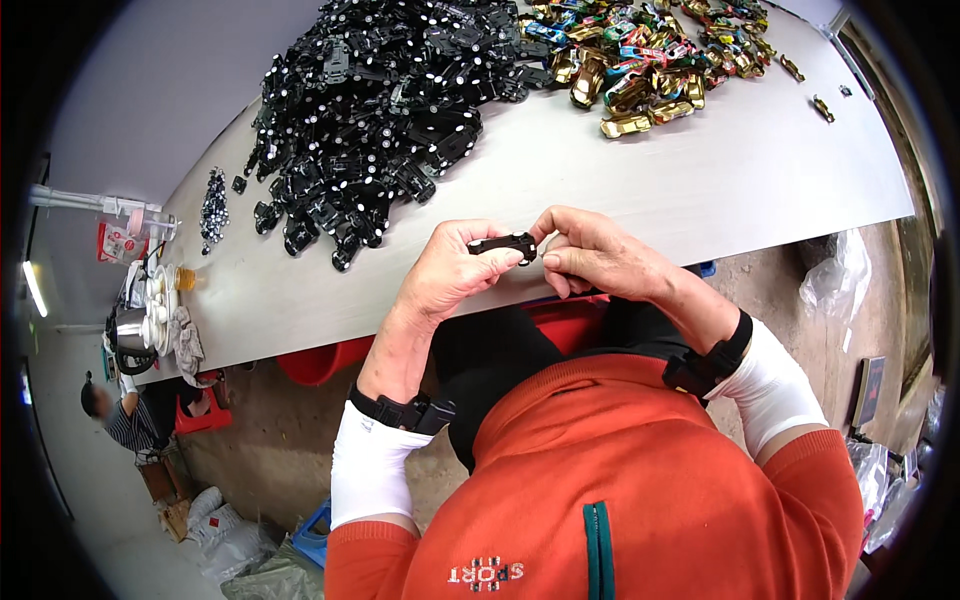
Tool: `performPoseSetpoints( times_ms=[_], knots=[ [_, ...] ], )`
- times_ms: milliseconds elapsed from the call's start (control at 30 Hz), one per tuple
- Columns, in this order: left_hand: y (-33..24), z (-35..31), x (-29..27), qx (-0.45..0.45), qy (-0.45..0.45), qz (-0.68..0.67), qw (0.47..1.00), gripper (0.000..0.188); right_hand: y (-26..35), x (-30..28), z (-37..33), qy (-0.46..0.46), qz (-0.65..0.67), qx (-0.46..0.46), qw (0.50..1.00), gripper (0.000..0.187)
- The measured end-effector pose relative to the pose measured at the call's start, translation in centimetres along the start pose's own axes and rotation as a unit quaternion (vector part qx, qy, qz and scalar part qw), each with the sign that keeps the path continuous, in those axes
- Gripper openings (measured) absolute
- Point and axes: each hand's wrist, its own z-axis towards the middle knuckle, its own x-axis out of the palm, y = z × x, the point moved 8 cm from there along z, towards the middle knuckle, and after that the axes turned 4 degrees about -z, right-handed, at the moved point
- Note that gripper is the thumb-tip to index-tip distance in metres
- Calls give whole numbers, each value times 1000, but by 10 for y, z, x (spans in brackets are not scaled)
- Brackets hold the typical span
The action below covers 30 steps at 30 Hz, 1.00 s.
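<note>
A small black toy car chassis (pixel 497 243) is held above the near edge of the table. My left hand (pixel 452 268) grips it between thumb and fingers. At its right end, my right hand (pixel 590 250) is pinched closed with thumb and fingertips against or very near the chassis. Whatever those fingertips may hold is too small to make out. Ahead to the left lies a big heap of black toy car chassis (pixel 370 120) with white wheel hubs. Gold and coloured toy car bodies (pixel 640 75) are piled to the right of that heap.
A small pile of tiny wheel parts (pixel 214 208) lies at the table's left. Cups (pixel 158 310) and a cloth (pixel 186 345) sit at the left end of the table (pixel 700 180). Red stools stand beneath. Another person (pixel 140 420) is at far left. Plastic bags (pixel 838 275) hang at right.
</note>
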Motion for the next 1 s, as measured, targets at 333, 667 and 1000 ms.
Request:
performPoseSetpoints(
  times_ms=[333, 667, 1000],
  knots=[
    [-12, -13, -3, 237, -210, -269, 910, 9, 2, 7, 19, -82, 77, -20, 993, 8],
    [9, -18, 0, 160, -73, -101, 979, 16, 16, -19, 4, -40, -8, 21, 999, 19],
    [8, -18, 13, 139, -14, 1, 990, 12, 10, 0, 6, 32, 2, 67, 997, 13]
  ],
)
